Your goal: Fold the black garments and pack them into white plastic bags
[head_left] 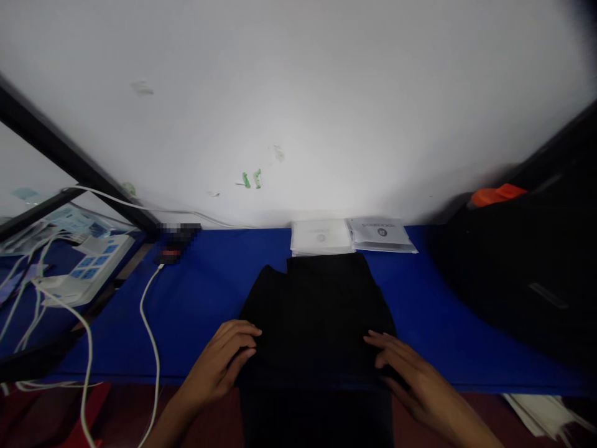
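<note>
A black cloth garment (317, 311) lies folded in front of me, with its near part reaching the table's front edge. At its upper left a stepped edge shows between two layers. My left hand (228, 354) rests on the garment's left edge, fingers stretched out and slightly bent, thumb apart below them. On the opposite edge lies my right hand (403, 367), its fingers reaching inward over the cloth with a dark gap above the thumb. Just beyond the garment are a white plastic packet (321, 235) and a second, greyish printed packet (383, 234).
A large black bag (517, 280) with an orange item (499, 195) on top stands at right on the blue table (200, 311). White cable (152, 336) runs from a blurred dark device at left. A white power strip (93, 267) lies beyond the frame post. Behind rises a white wall.
</note>
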{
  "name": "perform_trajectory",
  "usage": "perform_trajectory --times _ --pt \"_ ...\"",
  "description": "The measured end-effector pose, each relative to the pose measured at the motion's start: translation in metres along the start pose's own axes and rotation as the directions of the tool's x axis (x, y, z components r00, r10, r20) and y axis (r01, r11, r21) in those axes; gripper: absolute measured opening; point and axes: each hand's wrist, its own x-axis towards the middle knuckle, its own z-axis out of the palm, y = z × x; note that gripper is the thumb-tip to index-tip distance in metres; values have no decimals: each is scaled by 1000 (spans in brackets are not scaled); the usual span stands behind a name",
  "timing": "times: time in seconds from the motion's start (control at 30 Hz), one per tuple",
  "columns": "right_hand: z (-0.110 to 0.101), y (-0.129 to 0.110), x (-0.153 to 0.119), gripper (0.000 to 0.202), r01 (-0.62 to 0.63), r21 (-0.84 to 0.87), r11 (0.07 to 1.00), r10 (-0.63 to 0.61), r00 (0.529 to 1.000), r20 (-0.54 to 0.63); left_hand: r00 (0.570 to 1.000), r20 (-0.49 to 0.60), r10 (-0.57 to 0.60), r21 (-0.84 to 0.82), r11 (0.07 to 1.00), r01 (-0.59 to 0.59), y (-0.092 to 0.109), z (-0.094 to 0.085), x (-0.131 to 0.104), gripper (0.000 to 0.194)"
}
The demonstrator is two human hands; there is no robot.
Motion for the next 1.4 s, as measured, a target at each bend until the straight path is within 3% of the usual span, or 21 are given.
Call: perform_trajectory --times 0.2,0.33,0.47,0.57,0.67,0.8,1.0,1.1,1.2,1.3,1.4 --pt "-19 1 20 21 -25 57 998 34 986 -166 985 -134 -106 -11 994 106 -3 5 17 15" --pt "-33 18 60 22 -52 7 999 52 941 -336 963 -170 -209 84 971 226 -21 8 55 20" --pt "-39 39 106 29 -84 -198 977 -3 916 -402 948 -137 -288 289 903 316 -33 6 102 21" --pt "-43 46 135 37 -70 -358 931 -96 900 -424 954 -128 -270 344 891 298 -33 9 132 20" --pt "-46 49 156 37 -2 -461 888 -191 909 -371 971 -70 -228 354 905 238 -30 18 154 27" --pt "-48 56 170 29 31 -510 859 -210 931 -297 987 25 -157 356 924 137 -32 31 172 25" --pt "-47 59 168 23 46 -423 905 -209 914 -348 992 -18 -125 325 937 124 -32 35 176 12" --pt "-52 52 159 24 86 -354 931 -232 890 -393 991 -98 -96 213 970 115 -25 29 173 10" --pt "-59 41 141 17 169 -249 954 -262 873 -411 990 -142 -18 77 997 30 -14 18 162 10" --pt "-65 33 115 11 217 -137 967 -252 896 -364 997 -8 78 -12 997 -78 0 6 142 10" --pt "-66 31 92 11 210 -55 976 -216 962 -168 964 235 128 -69 991 -115 9 2 122 10"
